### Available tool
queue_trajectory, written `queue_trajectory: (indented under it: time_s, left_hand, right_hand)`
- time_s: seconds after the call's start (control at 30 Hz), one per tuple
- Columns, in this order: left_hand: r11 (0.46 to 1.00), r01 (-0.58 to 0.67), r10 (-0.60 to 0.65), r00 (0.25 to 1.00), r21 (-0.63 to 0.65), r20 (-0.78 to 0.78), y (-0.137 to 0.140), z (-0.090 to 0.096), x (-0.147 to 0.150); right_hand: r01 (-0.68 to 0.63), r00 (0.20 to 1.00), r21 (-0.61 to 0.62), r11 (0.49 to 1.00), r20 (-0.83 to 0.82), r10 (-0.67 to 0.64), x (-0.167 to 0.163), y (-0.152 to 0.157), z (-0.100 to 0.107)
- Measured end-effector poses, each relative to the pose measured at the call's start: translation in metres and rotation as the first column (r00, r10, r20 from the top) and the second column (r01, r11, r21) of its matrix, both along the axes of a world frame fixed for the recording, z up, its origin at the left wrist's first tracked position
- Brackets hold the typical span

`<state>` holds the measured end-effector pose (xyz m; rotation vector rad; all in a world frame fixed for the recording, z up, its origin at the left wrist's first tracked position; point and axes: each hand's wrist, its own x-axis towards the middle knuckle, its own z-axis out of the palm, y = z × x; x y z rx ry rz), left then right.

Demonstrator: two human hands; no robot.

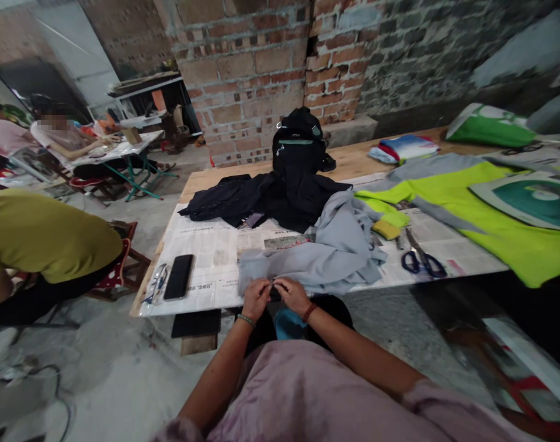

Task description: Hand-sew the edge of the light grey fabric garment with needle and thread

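At the table's near edge, my left hand [256, 297] and my right hand [292, 296] are brought close together, fingertips almost meeting. Both are closed in a pinch. Something small and dark seems to show between the fingertips, too small to name. Right behind the fingers lies a crumpled light grey garment [307, 264], its near edge against the hands. Whether the fingers also grip its cloth is unclear. Black clothing [243, 199] is heaped beyond it.
Newspaper covers the table [224, 285]. Phone [178, 276] and glasses [156, 283] lie left; scissors [422, 259] and a yellow piece [386, 229] right. An iron [532, 197] rests on a yellow-grey garment [505, 245]. A black backpack [298, 144] stands behind. Someone [45, 236] sits left.
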<state>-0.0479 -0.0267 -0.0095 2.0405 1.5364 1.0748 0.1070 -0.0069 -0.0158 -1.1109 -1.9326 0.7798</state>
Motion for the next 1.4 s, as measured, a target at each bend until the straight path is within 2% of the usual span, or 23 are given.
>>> queue_trajectory:
  time_s: [0.13, 0.3, 0.37, 0.43, 0.5, 0.6, 0.67, 0.73, 0.83, 0.9, 1.07, 1.2, 1.3, 1.4]
  left_hand:
    - [1.0, 0.0, 0.0, 1.0, 0.0, 0.007, 0.0, -0.001, 0.0]
    - [1.0, 0.005, -0.005, 1.0, 0.014, 0.011, 0.001, -0.002, 0.001]
    - [1.0, -0.021, 0.02, 1.0, 0.02, 0.017, 0.001, -0.004, 0.001]
    - [0.999, -0.046, 0.046, 0.999, 0.01, 0.016, 0.001, -0.006, 0.001]
    - [0.998, -0.059, 0.059, 0.998, -0.009, 0.006, 0.002, -0.006, 0.0]
    - [0.998, -0.061, 0.061, 0.998, -0.033, -0.015, 0.002, -0.005, 0.0]
    - [0.998, -0.059, 0.058, 0.998, -0.036, -0.031, 0.001, -0.005, 0.001]
    - [0.998, -0.062, 0.061, 0.998, -0.029, -0.036, 0.002, -0.005, 0.002]
    - [0.996, -0.083, 0.083, 0.996, -0.02, -0.025, 0.002, -0.006, 0.003]
    - [0.996, -0.089, 0.089, 0.996, -0.018, -0.021, 0.002, -0.006, 0.003]
    - [0.996, -0.088, 0.088, 0.995, -0.005, -0.05, 0.002, -0.011, 0.002]
    - [0.997, -0.072, 0.074, 0.992, 0.019, -0.104, 0.002, -0.015, 0.001]
    - [0.997, -0.07, 0.072, 0.991, 0.023, -0.109, 0.002, -0.014, 0.002]
    - [0.998, -0.055, 0.056, 0.994, 0.018, -0.094, 0.001, -0.01, 0.002]
  right_hand:
    - [0.038, 0.999, 0.023, 0.999, -0.03, -0.038, -0.005, -0.001, -0.001]
    - [0.152, 0.982, -0.049, 0.987, -0.103, -0.156, -0.01, 0.002, 0.005]
    - [0.185, 0.978, -0.004, 0.983, -0.102, -0.185, -0.011, 0.002, 0.009]
    - [0.147, 0.987, 0.09, 0.985, -0.072, -0.14, -0.012, 0.0, 0.012]
    - [0.045, 0.999, 0.159, 0.986, -0.017, -0.043, -0.013, -0.002, 0.014]
    - [-0.036, 0.999, 0.163, 0.986, 0.02, 0.033, -0.013, -0.003, 0.016]
    - [-0.008, 1.0, 0.09, 0.996, -0.025, 0.011, -0.013, -0.001, 0.018]
    - [0.04, 0.991, -0.066, 0.997, -0.125, -0.048, -0.014, 0.002, 0.023]
    - [0.045, 0.939, -0.316, 0.948, -0.31, -0.148, -0.017, 0.007, 0.028]
    - [0.029, 0.896, -0.397, 0.917, -0.396, -0.2, -0.019, 0.008, 0.028]
    - [0.02, 0.825, -0.464, 0.886, -0.493, -0.277, -0.021, 0.008, 0.031]
    - [0.024, 0.698, -0.483, 0.875, -0.618, -0.361, -0.01, 0.023, 0.058]
    - [-0.09, 0.6, -0.48, 0.872, -0.726, -0.337, 0.001, 0.034, 0.083]
    - [-0.245, 0.517, -0.544, 0.802, -0.773, -0.366, 0.009, 0.034, 0.095]
